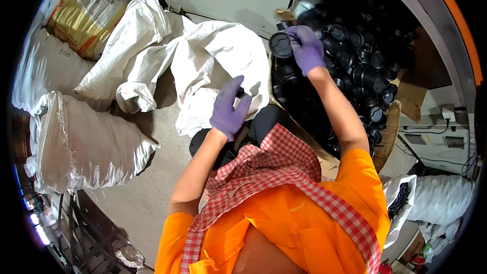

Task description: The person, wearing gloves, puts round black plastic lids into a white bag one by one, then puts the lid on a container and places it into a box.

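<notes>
At the middle, the purple-gloved left hand has thumb and fingers parted over a slack white sack; a small dark piece shows there, but I cannot tell whether it is held. Farther right, a round black part lies against the curled, narrow fingers of the right hand; a grip is unclear. The step looks like picking out parts; the next move calls for a sure hold.

Of the containers, the bulging white sack at left hides its contents, the cardboard box is heaped with black parts, and the open sack at near right holds thin dark pieces.
</notes>
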